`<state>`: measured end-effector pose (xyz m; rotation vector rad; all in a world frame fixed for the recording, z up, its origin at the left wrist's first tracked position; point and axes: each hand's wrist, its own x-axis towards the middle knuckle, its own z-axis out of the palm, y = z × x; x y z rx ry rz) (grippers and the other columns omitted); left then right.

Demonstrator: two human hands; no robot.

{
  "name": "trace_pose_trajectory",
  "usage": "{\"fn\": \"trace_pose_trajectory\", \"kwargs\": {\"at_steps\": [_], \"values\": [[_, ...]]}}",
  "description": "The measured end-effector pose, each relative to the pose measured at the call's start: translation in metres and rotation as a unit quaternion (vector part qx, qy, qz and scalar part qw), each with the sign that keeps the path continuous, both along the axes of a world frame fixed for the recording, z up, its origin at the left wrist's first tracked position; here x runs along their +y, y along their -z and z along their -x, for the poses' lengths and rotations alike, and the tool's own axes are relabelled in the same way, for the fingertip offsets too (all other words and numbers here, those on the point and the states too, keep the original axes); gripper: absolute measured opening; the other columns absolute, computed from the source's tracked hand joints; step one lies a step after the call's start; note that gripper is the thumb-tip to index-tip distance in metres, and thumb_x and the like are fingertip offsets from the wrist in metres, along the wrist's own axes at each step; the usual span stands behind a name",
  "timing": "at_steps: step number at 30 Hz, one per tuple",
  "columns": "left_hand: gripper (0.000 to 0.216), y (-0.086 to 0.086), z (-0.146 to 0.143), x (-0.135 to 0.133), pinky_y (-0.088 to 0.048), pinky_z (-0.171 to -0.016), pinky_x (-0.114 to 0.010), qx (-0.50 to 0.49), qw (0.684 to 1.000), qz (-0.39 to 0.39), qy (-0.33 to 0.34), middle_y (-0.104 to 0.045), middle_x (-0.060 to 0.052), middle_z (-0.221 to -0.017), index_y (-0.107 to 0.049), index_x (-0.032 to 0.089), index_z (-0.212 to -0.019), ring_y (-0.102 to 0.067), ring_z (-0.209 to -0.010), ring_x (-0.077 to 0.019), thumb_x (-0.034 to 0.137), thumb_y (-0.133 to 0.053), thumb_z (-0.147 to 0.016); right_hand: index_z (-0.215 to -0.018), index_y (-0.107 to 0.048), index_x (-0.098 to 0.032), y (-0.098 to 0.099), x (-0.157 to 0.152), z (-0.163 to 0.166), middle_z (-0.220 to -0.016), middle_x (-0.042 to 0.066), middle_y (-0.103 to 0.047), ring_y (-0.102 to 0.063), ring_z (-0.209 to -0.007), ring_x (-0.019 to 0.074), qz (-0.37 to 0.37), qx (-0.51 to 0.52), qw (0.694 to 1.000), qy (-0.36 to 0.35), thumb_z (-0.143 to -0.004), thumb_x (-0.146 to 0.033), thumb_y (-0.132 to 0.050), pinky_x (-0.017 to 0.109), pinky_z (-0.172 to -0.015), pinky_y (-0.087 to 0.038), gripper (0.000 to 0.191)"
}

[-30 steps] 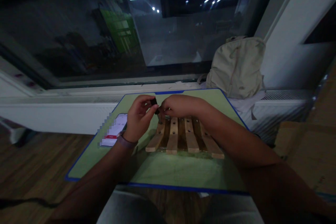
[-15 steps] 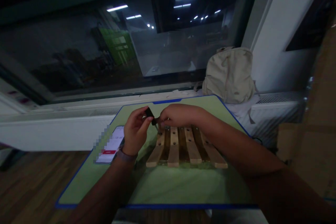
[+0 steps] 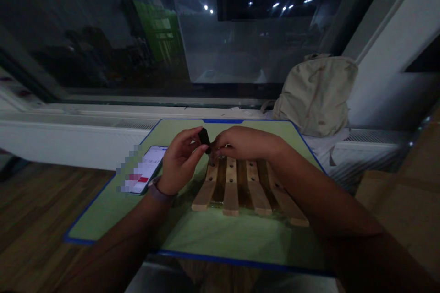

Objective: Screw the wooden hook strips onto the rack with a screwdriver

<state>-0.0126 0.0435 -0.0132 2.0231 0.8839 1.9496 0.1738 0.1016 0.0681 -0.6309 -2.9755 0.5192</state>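
Observation:
My left hand (image 3: 179,160) pinches a small black object (image 3: 205,140) between thumb and fingers, and its exact kind is hard to tell in this dim light. My right hand (image 3: 242,143) lies just beside it, fingertips curled over a small shiny metal piece (image 3: 220,154) at the far end of a wooden slatted board (image 3: 231,190). The board has several pale slats with drilled holes. Its far end is partly hidden under my right hand. Both hands sit close together above the board, nearly touching.
All this rests on a green mat with a blue border (image 3: 223,233). A phone (image 3: 146,169) lies on the mat left of my left wrist. A beige backpack (image 3: 318,96) sits beyond the mat on a white radiator (image 3: 374,149), below a dark window (image 3: 240,46).
The view has shifted as my head moved. My hands have drawn closer together, and the black object now stands more upright in my left hand.

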Motion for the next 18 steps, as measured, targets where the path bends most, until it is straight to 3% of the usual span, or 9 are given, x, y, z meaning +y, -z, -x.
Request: {"fn": "trace_pose_trajectory", "kwargs": {"at_steps": [4, 9, 11, 15, 18], "values": [[0.046, 0.0033, -0.0003, -0.0040, -0.059, -0.086, -0.025, 0.031, 0.999, 0.000, 0.012, -0.066, -0.006, -0.114, -0.059, 0.028, -0.132, -0.068, -0.100, -0.0139, 0.018, -0.069, -0.089, -0.100, -0.079, -0.018, 0.0004, 0.0011, -0.0004, -0.101, 0.007, -0.080, -0.070, -0.087, 0.0173, -0.009, 0.006, 1.000, -0.006, -0.090, -0.012, -0.056, 0.024, -0.073, -0.044, 0.026], [0.054, 0.0069, 0.0010, -0.0008, -0.059, -0.084, -0.026, 0.041, 0.999, -0.030, 0.012, -0.065, -0.003, -0.109, -0.060, 0.030, -0.129, -0.067, -0.094, -0.0138, 0.021, -0.080, -0.080, -0.105, -0.077, -0.015, 0.0004, 0.0007, 0.0001, -0.098, 0.010, -0.080, -0.070, -0.084, 0.0184, -0.023, -0.003, 1.000, -0.001, -0.089, -0.011, -0.055, 0.025, -0.071, -0.044, 0.028], [0.051, 0.0071, 0.0000, -0.0020, -0.059, -0.084, -0.026, 0.023, 1.000, -0.006, 0.009, -0.066, -0.003, -0.109, -0.060, 0.029, -0.128, -0.068, -0.092, -0.0130, 0.017, -0.077, -0.081, -0.105, -0.078, -0.016, -0.0003, 0.0000, 0.0003, -0.102, 0.010, -0.080, -0.070, -0.086, 0.0184, -0.023, -0.004, 1.000, 0.001, -0.090, -0.010, -0.055, 0.024, -0.071, -0.044, 0.028], [0.049, 0.0068, -0.0031, -0.0080, -0.059, -0.091, -0.032, 0.007, 0.998, 0.055, 0.041, -0.064, -0.009, -0.124, -0.055, 0.029, -0.135, -0.069, -0.108, -0.0184, 0.015, -0.067, -0.090, -0.096, -0.080, -0.019, -0.0019, -0.0012, 0.0000, -0.098, 0.008, -0.081, -0.070, -0.080, 0.0168, -0.012, -0.003, 1.000, 0.018, -0.090, -0.013, -0.058, 0.024, -0.068, -0.043, 0.024], [0.046, 0.0077, -0.0024, -0.0078, -0.058, -0.094, -0.036, 0.011, 0.996, 0.054, 0.068, -0.063, -0.010, -0.127, -0.053, 0.028, -0.137, -0.068, -0.111, -0.0202, 0.016, -0.060, -0.094, -0.094, -0.080, -0.019, -0.0021, -0.0010, -0.0003, -0.096, 0.007, -0.081, -0.070, -0.078, 0.0165, -0.015, -0.006, 1.000, 0.022, -0.090, -0.015, -0.058, 0.024, -0.068, -0.044, 0.023]]}}
